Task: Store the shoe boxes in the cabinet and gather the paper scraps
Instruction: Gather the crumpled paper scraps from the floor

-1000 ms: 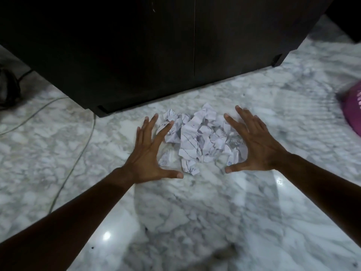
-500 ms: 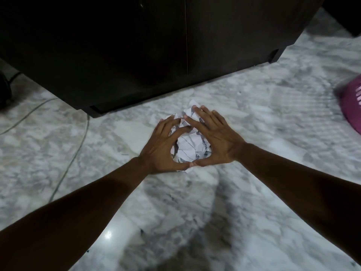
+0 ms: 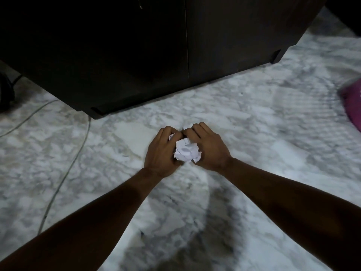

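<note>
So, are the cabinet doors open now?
No, both dark doors of the cabinet sit closed and flush, with only a thin seam between them.

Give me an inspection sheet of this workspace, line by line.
Surface: marble floor, glossy, with light glare.
Job's things: paper scraps bunched into one wad; cabinet doors closed; shoe boxes nothing seen.
Clutter: nothing seen loose on the floor.
Grips: left hand and right hand both curled round the wad.
Cables: one cable runs along the floor at left.
Surroundings: pink object at right edge; dark object at left edge.
</note>
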`<state>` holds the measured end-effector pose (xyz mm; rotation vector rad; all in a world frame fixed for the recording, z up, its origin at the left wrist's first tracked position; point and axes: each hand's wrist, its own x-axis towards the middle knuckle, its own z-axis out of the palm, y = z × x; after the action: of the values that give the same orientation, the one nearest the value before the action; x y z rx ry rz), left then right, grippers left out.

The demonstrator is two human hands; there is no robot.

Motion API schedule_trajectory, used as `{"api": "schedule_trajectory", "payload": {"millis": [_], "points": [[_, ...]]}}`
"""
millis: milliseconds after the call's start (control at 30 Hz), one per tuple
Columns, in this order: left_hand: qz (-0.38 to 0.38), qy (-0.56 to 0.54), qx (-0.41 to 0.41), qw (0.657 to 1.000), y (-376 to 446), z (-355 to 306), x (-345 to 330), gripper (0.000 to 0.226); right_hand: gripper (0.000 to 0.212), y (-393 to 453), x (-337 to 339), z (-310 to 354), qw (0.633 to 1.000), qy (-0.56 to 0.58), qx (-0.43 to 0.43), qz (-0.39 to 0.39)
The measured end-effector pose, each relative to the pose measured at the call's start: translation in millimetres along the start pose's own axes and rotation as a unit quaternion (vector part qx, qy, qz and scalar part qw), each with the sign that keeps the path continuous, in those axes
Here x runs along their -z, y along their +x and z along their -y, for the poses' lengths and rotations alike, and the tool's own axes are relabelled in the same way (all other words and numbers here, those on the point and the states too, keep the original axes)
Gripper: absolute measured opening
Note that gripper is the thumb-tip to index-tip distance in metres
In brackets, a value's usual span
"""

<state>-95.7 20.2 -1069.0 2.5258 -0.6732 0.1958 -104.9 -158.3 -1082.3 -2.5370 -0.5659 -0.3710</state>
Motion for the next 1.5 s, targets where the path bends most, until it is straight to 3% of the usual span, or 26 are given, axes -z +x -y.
{"api": "schedule_trajectory", "payload": {"millis": [133,267,433,533,633,800,933,1033,1167,1367,1500], "points": [[-0.009,-0.019,0.014,1.000,-2,-1,1,0.030,0.025,3,4,8,0.999,0.009,-0.037,0.027],[-0.005,-0.099,0.015,0.995,1,-1,9,0.027,0.040,12,16,11,0.991,0.094,-0.054,0.075],[-0.027,-0.162,0.021,0.986,25,-12,24,0.015,0.034,27,36,10,0.974,0.190,-0.118,0.036],[-0.030,-0.146,0.026,0.989,54,-18,38,0.009,0.030,47,50,5,0.960,0.224,-0.167,0.021],[-0.033,-0.138,0.000,0.990,77,-30,61,0.003,0.015,64,69,6,0.959,0.216,-0.182,-0.001],[-0.010,-0.123,-0.011,0.992,90,-38,82,0.009,0.022,71,92,16,0.967,0.203,-0.154,-0.016],[-0.006,-0.119,0.000,0.993,62,-31,79,0.009,0.034,60,90,18,0.974,0.156,-0.162,0.012],[-0.026,-0.118,0.042,0.992,28,-15,77,0.009,0.034,53,95,11,0.952,0.186,-0.241,0.032],[0.010,-0.135,0.123,0.983,-23,3,72,0.010,0.046,33,101,-1,0.919,0.199,-0.305,0.148],[0.114,-0.087,0.151,0.978,-59,9,56,0.058,0.035,7,82,9,0.877,0.229,-0.349,0.237],[0.093,-0.017,0.139,0.986,-63,7,48,0.052,0.034,6,77,18,0.882,0.231,-0.331,0.243]]}}
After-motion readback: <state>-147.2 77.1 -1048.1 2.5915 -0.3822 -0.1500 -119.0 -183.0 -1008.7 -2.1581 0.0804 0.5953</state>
